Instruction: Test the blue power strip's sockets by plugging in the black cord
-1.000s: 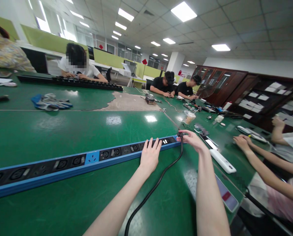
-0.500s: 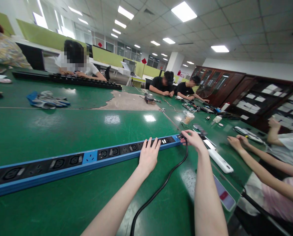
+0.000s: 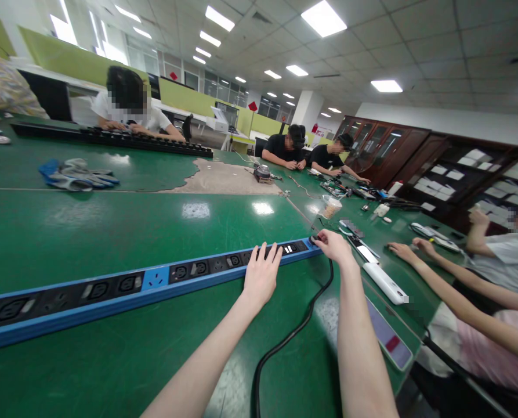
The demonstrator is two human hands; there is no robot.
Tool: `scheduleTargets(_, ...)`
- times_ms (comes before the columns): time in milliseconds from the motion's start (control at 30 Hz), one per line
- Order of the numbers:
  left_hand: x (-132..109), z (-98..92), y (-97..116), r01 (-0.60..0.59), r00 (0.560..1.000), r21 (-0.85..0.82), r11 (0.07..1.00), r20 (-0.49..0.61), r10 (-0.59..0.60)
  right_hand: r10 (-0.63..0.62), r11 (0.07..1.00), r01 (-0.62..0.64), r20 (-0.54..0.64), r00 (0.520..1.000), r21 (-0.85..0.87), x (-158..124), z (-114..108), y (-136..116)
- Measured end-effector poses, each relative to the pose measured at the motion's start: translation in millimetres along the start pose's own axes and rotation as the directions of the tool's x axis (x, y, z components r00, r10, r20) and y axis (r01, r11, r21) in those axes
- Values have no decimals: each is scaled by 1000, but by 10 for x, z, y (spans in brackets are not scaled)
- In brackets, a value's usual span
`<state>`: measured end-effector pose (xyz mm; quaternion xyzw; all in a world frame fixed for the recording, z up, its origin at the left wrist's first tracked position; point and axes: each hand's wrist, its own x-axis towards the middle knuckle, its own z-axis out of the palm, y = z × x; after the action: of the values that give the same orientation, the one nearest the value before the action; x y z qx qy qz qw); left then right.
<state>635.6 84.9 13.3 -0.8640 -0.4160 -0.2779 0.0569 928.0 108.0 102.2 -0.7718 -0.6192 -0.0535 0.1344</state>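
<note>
Power strip (image 3: 156,278) lies on tabletop (image 3: 180,354), long axis running lower left to far right. Left hand (image 3: 261,270) rests across it, fingers lightly spread. Right hand (image 3: 334,247) nearer far end, fingers narrow on black plug (image 3: 314,239) there; cable (image 3: 304,326) trails below.

ceiling panels (image 3: 323,18): were the main light, so bright they blew out to white
windows (image 3: 62,29): upper left, washed out too, kinda hazy
green tabletop (image 3: 132,232): was glossy, so white glare patches showed up on it
power strip (image 3: 156,279): was evenly lit, but its left end looked stretched and a bit soft
cabinets (image 3: 409,148): sat on the dimmer side, leaning hard from wide-angle distortion
heads (image 3: 122,78): got partly hidden by pixel blocks
</note>
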Motion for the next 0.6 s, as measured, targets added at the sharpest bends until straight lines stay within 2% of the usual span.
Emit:
scheduleTargets(133, 3, 4, -4, 4, 1000, -3, 1000, 6, -4, 59, 988, -55, 23, 998, -142, 34, -22, -73)
scheduleTargets(367, 1, 7, -9, 12, 1000, -43, 999, 12, -11, 172, 965, -155, 66, 983, -211, 37, -22, -255)
scheduleTargets(600, -1, 5, -3, 19, 1000, -51, 999, 14, -18, 188, 976, -180, 57, 981, -124, 20, -2, -265)
